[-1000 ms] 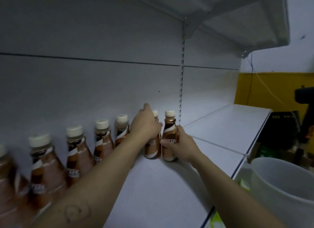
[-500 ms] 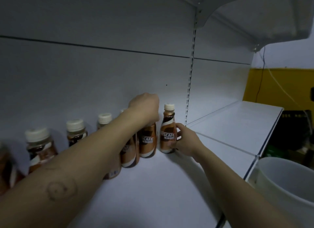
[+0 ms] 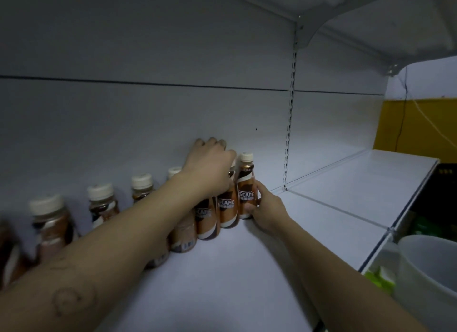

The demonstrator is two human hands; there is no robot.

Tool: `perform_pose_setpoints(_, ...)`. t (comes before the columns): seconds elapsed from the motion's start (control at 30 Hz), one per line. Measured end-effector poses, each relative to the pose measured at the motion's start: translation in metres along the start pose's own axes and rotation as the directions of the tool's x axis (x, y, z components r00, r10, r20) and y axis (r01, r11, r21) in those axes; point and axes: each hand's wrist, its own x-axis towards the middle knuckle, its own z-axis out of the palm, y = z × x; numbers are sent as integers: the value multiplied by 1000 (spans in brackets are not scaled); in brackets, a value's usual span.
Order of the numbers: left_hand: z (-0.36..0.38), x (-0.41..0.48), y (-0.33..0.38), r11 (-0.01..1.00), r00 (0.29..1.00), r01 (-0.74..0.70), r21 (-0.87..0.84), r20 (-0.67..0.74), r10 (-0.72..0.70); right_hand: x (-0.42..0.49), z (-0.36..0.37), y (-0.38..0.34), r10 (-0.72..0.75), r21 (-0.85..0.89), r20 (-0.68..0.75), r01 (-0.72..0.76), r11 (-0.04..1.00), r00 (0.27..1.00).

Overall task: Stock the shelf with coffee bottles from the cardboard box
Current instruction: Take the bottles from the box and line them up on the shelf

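Several brown coffee bottles with cream caps stand in a row along the back of the white shelf [image 3: 222, 277]. My right hand [image 3: 265, 208] grips the lower body of the rightmost bottle [image 3: 245, 183], which stands upright on the shelf. My left hand [image 3: 210, 168] rests over the tops of the two bottles just left of it, one of them [image 3: 226, 208] touching the rightmost. My left forearm hides parts of the bottles further left, such as one [image 3: 50, 222]. The cardboard box is out of view.
A slotted upright [image 3: 290, 123] divides the back panel. A second bare shelf section [image 3: 358, 180] runs to the right. Above hangs another shelf [image 3: 371, 22]. A white bucket [image 3: 425, 277] sits at lower right below the shelf edge, beside green items.
The camera has drifted closer and slightly left. My left hand has slid further over the bottle tops; my right hand still holds the rightmost bottle, now pressed against its neighbour.
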Motion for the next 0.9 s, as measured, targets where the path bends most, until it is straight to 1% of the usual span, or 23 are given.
perform_pose_setpoints(0.07,-7,-19,-8,1000,1000,-19,4,4,19,-3,-1,-7,71,-46,-19,-72,996,997)
perform_pose_setpoints(0.13,-17,-38,-20,1000,1000,-6,13,3,6,-9,-7,-20,79,-29,-109,-83,996,991)
perform_pose_setpoints(0.17,-21,-46,-27,1000,1000,11,13,-3,-11,-13,-11,-29,36,-15,-161,-39,999,986)
perform_pose_setpoints(0.23,-30,-62,-40,999,999,53,7,-13,-53,-26,-20,-48,-110,-3,-224,112,994,968)
perform_pose_setpoints(0.33,-42,-91,-57,995,994,104,-9,-39,-104,-55,-25,-75,-375,-35,-170,374,927,911)
perform_pose_setpoints(0.4,-47,-116,-68,991,990,135,4,-50,-134,-75,-21,-94,-507,2,-99,509,860,856)
perform_pose_setpoints(0.47,-52,-142,-83,980,979,195,22,-63,-194,-92,-16,-112,-588,71,-22,588,806,809)
perform_pose_setpoints(0.53,-57,-169,-100,961,958,276,23,-87,-274,-103,-8,-131,-646,99,50,639,762,762)
perform_pose_setpoints(0.63,-58,-214,-125,911,906,411,41,-128,-403,-113,12,-159,-709,123,115,698,705,696)
perform_pose_setpoints(0.7,-52,-243,-141,861,851,508,31,-174,-496,-120,29,-177,-742,137,140,729,671,656)
perform_pose_setpoints(0.73,-49,-256,-147,833,815,553,-11,-202,-544,-124,37,-185,-756,144,161,743,654,635)
perform_pose_setpoints(0.8,-40,-278,-155,761,723,624,-178,-236,-649,-133,55,-201,-774,134,208,766,628,598)
perform_pose_setpoints(0.83,-35,-288,-156,712,678,641,-287,-223,-700,-137,63,-209,-775,112,222,773,624,592)
perform_pose_setpoints(0.87,-28,-297,-155,666,648,639,-384,-198,-736,-140,71,-217,-771,80,219,776,625,598)
perform_pose_setpoints(0.9,-21,-307,-152,630,632,627,-458,-173,-755,-141,77,-224,-769,43,191,777,628,610)
